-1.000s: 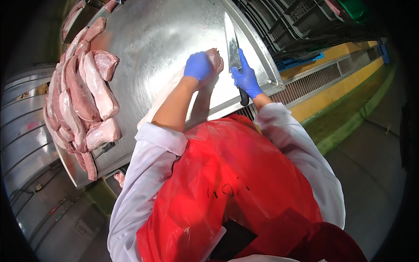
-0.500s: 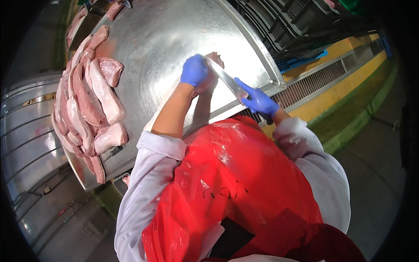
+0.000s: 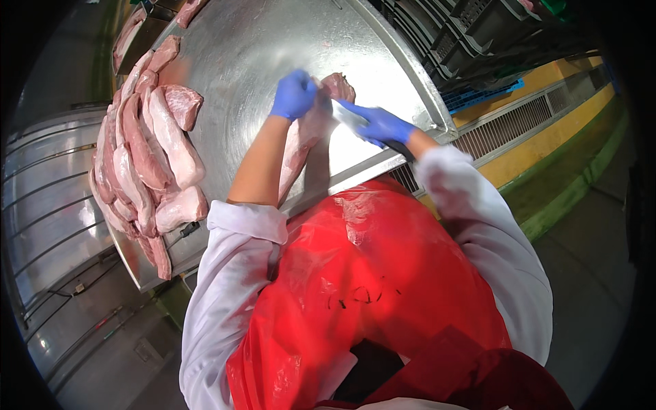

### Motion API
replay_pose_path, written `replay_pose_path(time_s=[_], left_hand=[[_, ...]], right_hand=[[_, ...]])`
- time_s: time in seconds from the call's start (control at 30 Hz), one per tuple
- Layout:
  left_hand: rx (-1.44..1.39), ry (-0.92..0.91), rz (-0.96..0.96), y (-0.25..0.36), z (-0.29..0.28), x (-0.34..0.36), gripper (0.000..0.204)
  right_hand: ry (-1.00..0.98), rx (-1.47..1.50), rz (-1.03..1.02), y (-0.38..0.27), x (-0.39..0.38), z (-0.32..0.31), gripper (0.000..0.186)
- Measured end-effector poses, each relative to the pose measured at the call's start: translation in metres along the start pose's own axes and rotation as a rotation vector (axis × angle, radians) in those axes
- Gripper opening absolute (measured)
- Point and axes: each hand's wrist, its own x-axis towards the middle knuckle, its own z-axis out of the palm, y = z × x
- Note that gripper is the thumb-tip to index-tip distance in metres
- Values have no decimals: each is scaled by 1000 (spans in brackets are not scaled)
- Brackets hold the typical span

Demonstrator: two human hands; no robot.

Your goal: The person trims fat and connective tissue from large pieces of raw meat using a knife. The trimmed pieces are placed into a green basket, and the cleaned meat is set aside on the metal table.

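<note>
A long piece of raw pork lies on the steel table ahead of me, its darker end pointing away. My left hand, in a blue glove, is closed at the meat's left edge near that far end; its fingertips are partly hidden. From the right, my right hand, also blue-gloved, is wrapped round the handle of a knife. The blade points left against the meat's right side and is smeared by motion. A dark handle end shows below the right wrist.
Several long cuts of pork are heaped along the left side of the steel table. A metal tray with meat stands at the far left corner. Dark plastic crates are stacked beyond the right edge, by a floor grate.
My left hand has shifted slightly left and up, uncovering more of the meat. The knife and my right hand have moved left and up, toward the meat.
</note>
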Motion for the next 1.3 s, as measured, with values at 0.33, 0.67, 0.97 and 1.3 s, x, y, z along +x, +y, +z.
replay_pose_path(time_s=[0.33,0.67,0.97,1.3], left_hand=[[-124,37,-57,-4,-28,9,21],[-300,81,-174,-1,-57,14,17],[-599,161,-241,-6,-79,6,11],[-808,193,-210,-18,-96,7,10]], right_hand=[[-143,-96,-48,32,-3,-17,74],[-269,-135,68,12,-7,-21,75],[-266,-212,41,-25,26,10,73],[-277,-171,-45,-37,68,35,71]])
